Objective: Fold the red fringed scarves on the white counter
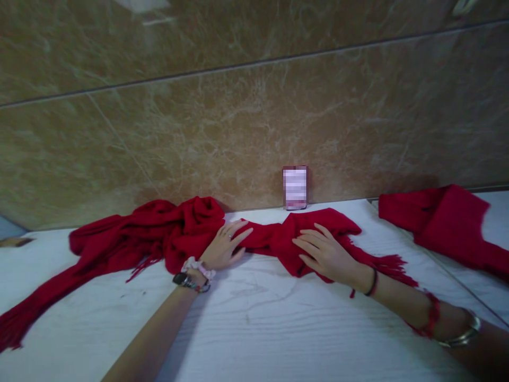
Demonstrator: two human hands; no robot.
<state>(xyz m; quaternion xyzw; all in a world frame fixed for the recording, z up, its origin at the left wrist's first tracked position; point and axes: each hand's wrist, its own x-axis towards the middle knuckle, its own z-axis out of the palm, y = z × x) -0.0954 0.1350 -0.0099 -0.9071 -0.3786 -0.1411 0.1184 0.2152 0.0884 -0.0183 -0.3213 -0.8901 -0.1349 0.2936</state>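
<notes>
A red fringed scarf (260,239) lies along the white surface, close to the wall. My left hand (226,246) rests on its narrow middle stretch, fingers spread, beside a bunched red heap (159,233). On the wider part to the right lies my right hand (324,252), palm down with fingers stretched out. Neither hand grips the cloth. Fringe (393,268) sticks out past my right wrist. Whether the heap at the left and the piece under my hands are one scarf or two, I cannot tell.
Behind the scarf rises a brown marbled tile wall (222,132). A small upright card or screen (295,187), its face blurred, leans there. Another folded red cloth (449,228) lies at the right, across a seam in the white surface (258,329).
</notes>
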